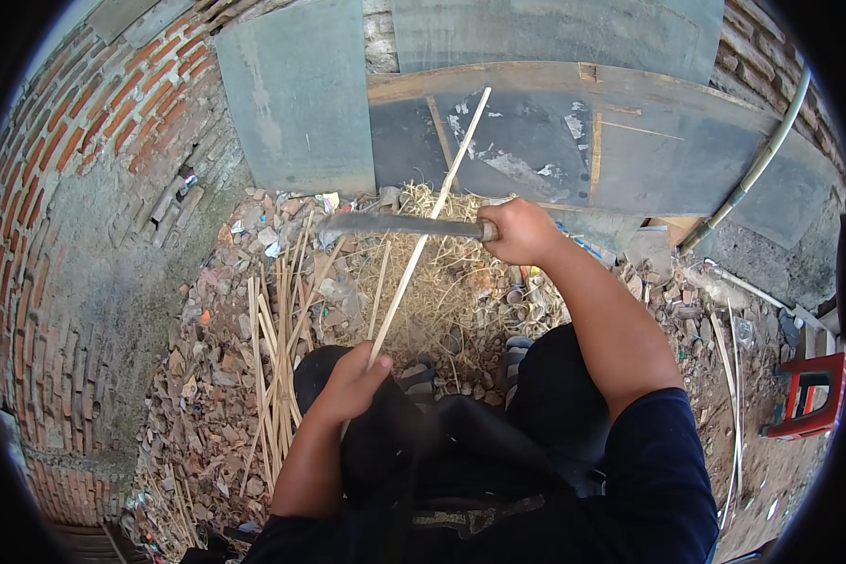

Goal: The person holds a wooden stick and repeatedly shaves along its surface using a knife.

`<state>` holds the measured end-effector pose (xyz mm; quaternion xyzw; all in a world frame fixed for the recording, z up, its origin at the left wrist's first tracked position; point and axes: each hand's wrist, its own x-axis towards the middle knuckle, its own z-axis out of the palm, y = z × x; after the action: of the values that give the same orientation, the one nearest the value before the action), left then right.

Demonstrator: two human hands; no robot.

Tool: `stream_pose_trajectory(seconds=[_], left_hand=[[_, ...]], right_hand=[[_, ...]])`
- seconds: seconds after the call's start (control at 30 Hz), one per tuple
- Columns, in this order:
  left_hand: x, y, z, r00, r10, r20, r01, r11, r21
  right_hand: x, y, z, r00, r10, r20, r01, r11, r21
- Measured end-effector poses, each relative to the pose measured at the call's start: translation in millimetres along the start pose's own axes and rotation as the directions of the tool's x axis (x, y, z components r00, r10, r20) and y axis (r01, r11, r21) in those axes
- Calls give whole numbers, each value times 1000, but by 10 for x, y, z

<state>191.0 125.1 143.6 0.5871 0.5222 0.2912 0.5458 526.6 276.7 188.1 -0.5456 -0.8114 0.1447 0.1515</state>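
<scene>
My left hand (pixel 354 383) is closed round the lower part of a pale bamboo strip (pixel 406 275), which slants up and away to the right. In my right hand (pixel 520 232) is the handle of a machete (pixel 399 225), its blade pointing left. The blade lies across the strip around its middle; whether its edge bites into the strip I cannot tell. Beneath them is a heap of pale shavings (pixel 442 282) on the ground between my feet. The fingers of both hands are wrapped tight.
A bundle of bamboo strips (pixel 277 362) lies on the rubble to my left. A red plastic stool (pixel 808 397) stands at the right, near more thin strips (pixel 729 404). Grey panels (pixel 296 99) and a long pole (pixel 752 174) lean ahead; a brick wall (pixel 75 235) rises at left.
</scene>
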Motion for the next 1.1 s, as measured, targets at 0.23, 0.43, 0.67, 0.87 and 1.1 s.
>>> stream_pose_trajectory(seconds=[0.23, 0.43, 0.67, 0.87, 1.1], left_hand=[[15, -36, -38, 997, 39, 69, -48, 989, 138], [-13, -16, -26, 995, 89, 51, -100, 952, 289], [-82, 65, -28, 996, 15, 87, -30, 984, 174], [-227, -29, -86, 990, 123, 71, -135, 971, 199], [-358, 124, -26, 993, 91, 69, -101, 983, 156]], right_hand=[[144, 276, 211, 979, 139, -150, -106, 973, 206], [46, 98, 75, 989, 102, -104, -94, 992, 82], [47, 205, 65, 999, -41, 1, 41, 999, 1], [24, 161, 23, 965, 27, -261, 6, 992, 125], [-116, -281, -139, 992, -15, -123, 63, 918, 392]])
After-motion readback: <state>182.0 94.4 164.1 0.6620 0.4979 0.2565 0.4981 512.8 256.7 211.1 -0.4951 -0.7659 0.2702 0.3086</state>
